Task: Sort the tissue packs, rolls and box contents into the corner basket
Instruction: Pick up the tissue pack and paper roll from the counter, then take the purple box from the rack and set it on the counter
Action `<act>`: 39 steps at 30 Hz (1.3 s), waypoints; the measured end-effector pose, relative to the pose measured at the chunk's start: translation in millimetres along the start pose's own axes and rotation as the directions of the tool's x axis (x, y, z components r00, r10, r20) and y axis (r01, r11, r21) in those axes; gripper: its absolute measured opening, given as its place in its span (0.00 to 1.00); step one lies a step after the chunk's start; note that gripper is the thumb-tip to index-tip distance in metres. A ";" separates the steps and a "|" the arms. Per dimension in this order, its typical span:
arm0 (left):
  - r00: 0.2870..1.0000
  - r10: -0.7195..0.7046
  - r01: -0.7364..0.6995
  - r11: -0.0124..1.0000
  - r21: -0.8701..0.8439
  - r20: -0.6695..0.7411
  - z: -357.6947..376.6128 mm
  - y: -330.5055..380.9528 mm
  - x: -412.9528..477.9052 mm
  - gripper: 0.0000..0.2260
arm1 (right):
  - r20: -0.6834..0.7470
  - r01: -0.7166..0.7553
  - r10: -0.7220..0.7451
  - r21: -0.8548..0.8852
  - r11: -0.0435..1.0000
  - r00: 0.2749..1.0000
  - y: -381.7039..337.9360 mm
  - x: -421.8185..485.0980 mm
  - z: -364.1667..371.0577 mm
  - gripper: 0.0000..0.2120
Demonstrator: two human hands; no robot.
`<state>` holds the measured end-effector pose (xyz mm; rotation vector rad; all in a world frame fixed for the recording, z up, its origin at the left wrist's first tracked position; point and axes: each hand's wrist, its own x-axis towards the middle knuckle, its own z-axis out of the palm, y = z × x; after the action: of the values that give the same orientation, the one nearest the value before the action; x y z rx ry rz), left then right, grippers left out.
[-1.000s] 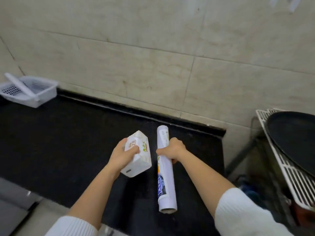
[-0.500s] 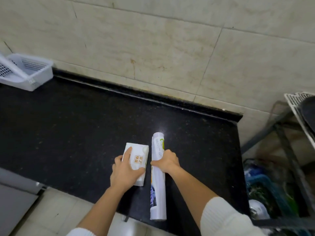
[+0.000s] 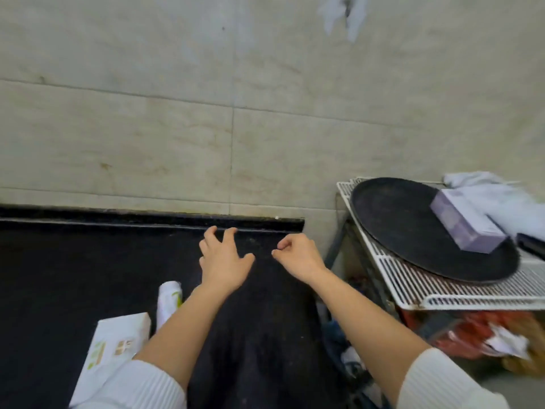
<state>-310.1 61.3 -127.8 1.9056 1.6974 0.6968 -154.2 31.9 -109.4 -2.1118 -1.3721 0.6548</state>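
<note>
Hands: both are empty and held out over the black counter (image 3: 73, 276), near its back edge by the tiled wall (image 3: 147, 113).
Left hand (image 3: 225, 262): fingers spread wide and slightly clawed, palm down, gripping nothing; whether the fingertips touch the counter cannot be told.
Right hand (image 3: 298, 256): fingers curled loosely inward, thumb and forefinger close together, nothing between them; it sits just beside the left hand, nearer the counter's right end.
Sleeves: white ribbed cuffs pushed up on both forearms, at the bottom of the view.
Tissue pack (image 3: 118, 346): white pack with green and tan print, lying flat on the counter near the front edge, partly under the left sleeve.
Roll (image 3: 168, 301): white roll with a yellow-green mark, lying on the counter just right of the tissue pack; its lower part is hidden behind the left forearm.
Wire rack (image 3: 442, 293): white, to the right of the counter and apart from it.
Round tray (image 3: 413, 228): black, resting on the wire rack.
Purple box (image 3: 466, 224): pale purple, lying on the right part of the round tray, well apart from both hands.
White cloth (image 3: 495, 196): bunched behind the purple box, blurred.
Under the rack: red and orange packaging, too blurred to name.
Basket: out of view.
</note>
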 end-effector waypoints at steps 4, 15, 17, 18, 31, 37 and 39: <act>0.983 0.183 -0.183 0.979 -0.086 -0.007 34.0 108.0 6.2 0.26 | -0.181 0.059 -0.067 -0.052 0.997 0.981 34.1 5.5 -117.0 0.06; 0.946 0.323 -0.321 0.944 -0.069 0.017 179.0 316.7 -30.3 0.23 | -0.338 -0.012 -0.071 -0.238 0.971 0.939 191.3 43.3 -351.2 0.15; 0.956 0.284 -0.283 0.959 -0.014 0.077 200.0 325.0 -36.8 0.23 | -0.261 -0.058 -0.024 -0.301 0.952 0.965 211.4 49.2 -357.3 0.25; 0.960 0.264 -0.266 0.964 0.005 0.095 208.0 327.6 -39.3 0.23 | -0.222 -0.074 -0.002 -0.333 0.940 0.975 218.5 52.5 -357.0 0.29; 0.946 0.269 -0.285 0.956 0.066 0.180 228.0 325.8 -49.3 0.20 | -0.209 -0.096 0.038 -0.274 0.957 0.977 229.7 78.0 -330.5 0.45; 0.953 0.297 -0.301 0.952 -0.061 -0.064 174.9 294.3 -52.5 0.17 | -0.175 0.053 -0.088 -0.192 0.980 0.981 188.5 61.9 -317.3 0.40; 0.958 0.250 -0.261 0.963 -0.067 -0.141 149.9 270.9 -54.5 0.16 | -0.148 0.124 -0.150 -0.170 0.978 0.978 163.1 55.3 -302.6 0.39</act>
<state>-14.8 -25.3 -63.9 2.0803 1.4824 0.9968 171.4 -24.2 0.4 -2.1167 -1.5061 0.3215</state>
